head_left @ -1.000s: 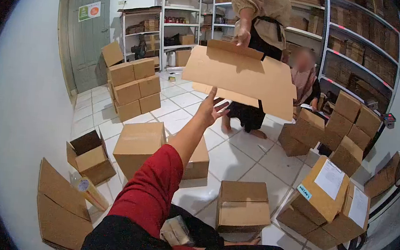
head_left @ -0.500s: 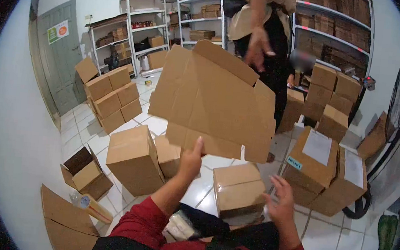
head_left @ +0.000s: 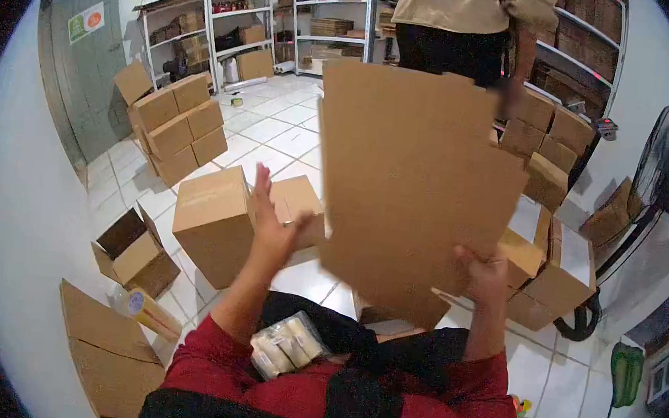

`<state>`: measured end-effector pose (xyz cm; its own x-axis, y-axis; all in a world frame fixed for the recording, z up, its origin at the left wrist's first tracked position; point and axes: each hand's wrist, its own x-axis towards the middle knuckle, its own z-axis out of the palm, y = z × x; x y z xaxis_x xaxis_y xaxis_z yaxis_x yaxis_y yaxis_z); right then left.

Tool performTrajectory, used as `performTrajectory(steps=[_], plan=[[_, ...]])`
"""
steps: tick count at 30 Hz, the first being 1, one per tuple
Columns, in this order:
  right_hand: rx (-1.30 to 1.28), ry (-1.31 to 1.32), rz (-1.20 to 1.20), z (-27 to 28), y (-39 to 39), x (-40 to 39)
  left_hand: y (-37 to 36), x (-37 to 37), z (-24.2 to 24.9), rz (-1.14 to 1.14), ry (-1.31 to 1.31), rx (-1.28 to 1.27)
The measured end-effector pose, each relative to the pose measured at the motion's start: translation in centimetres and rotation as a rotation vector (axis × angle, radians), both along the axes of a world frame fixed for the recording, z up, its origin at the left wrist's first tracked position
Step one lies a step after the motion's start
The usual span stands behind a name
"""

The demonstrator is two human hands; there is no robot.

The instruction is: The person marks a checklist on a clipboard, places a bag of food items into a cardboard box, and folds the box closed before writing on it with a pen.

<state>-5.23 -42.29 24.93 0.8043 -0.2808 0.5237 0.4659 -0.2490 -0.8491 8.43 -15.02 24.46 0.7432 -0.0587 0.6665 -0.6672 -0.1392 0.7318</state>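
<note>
A flat cardboard sheet stands tilted up before me and hides much of the floor behind it. My right hand grips its lower right edge, with the thumb on the near face. To the left of the sheet, my left hand is raised with its fingers apart and holds nothing. A taped carton stands just beyond the left hand, with a smaller carton beside it. Below the sheet, part of another box shows. On my lap lies a clear plastic packet with pale pieces inside.
A person stands behind the sheet. An open box, a roll of tape and folded cardboard lie at left. Stacked cartons stand near the door. To the right are boxes with papers and a fan.
The cardboard sheet has turned more upright and moved right. My left hand has let go of it, and my right hand has taken hold. The other person has moved back.
</note>
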Motion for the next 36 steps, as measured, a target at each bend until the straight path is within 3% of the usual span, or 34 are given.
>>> performTrajectory(steps=[1,2,3,5,8,13,14,17,19,21,23,25,27,28,29,32,33,35,36], plan=[[0.299,0.004,0.111,0.6,-0.5,-0.6,0.3,0.0,1.5,-0.041,0.065,-0.067],[0.291,0.008,0.105,0.4,-1.1,-0.9,0.8,0.3,2.4,-0.115,0.094,-0.064],[0.345,0.051,0.152,-0.2,-1.8,-1.0,0.5,-0.1,3.3,-0.366,0.105,-0.184],[0.390,0.089,0.186,-0.6,-2.4,-1.2,0.4,-0.3,3.9,-0.548,0.291,-0.125],[0.383,0.145,-0.048,0.0,-2.4,-1.3,-1.7,-2.0,3.8,-0.609,0.286,-0.266],[-0.235,0.108,-0.425,1.1,-3.1,0.4,-4.4,-0.8,1.4,-0.447,0.214,-0.174],[-0.230,0.125,-0.430,1.1,-3.1,0.7,-4.7,-0.5,0.8,-0.360,0.206,-0.093],[-0.248,0.192,-0.325,1.5,-2.9,1.3,-5.5,-0.5,0.1,-0.405,0.340,0.132],[-0.130,0.525,-0.131,2.0,-2.3,1.4,-6.2,-1.8,0.8,-0.498,0.370,0.077],[0.014,0.426,-0.099,0.9,-2.6,2.0,-6.5,-2.1,1.2,-0.650,0.382,-0.046],[0.201,0.144,-0.067,1.9,-1.9,1.7,-6.3,-1.9,1.1,-0.678,0.329,-0.072],[0.162,0.149,-0.051,3.5,-2.5,0.5,-6.1,-1.7,1.9,-0.703,0.262,-0.101],[-0.504,-0.046,-0.191,4.4,-3.1,-0.5,-5.3,-2.3,3.1,-0.567,-0.159,0.016],[-0.906,-0.179,-0.442,4.2,-3.6,-0.5,-5.2,-1.5,2.4,-0.581,-0.162,0.025],[-0.706,-0.089,-0.405,3.7,-3.2,-0.5,-4.7,-2.0,2.0,-0.651,0.034,-0.001],[-0.466,-0.038,-0.282,1.2,-2.5,-2.0,-4.7,-2.0,-0.6,-0.403,-0.497,0.141],[-0.463,-0.027,-0.282,0.1,-2.1,-2.4,-4.6,-2.3,-1.2,-0.407,-0.486,0.143],[0.055,0.041,-0.098,-1.8,-1.5,-3.4,-4.3,-3.2,-2.4,-0.337,-0.593,0.176],[0.061,0.056,-0.101,-2.4,-1.3,-4.0,-4.1,-3.4,-3.0,-0.342,-0.577,0.179]])
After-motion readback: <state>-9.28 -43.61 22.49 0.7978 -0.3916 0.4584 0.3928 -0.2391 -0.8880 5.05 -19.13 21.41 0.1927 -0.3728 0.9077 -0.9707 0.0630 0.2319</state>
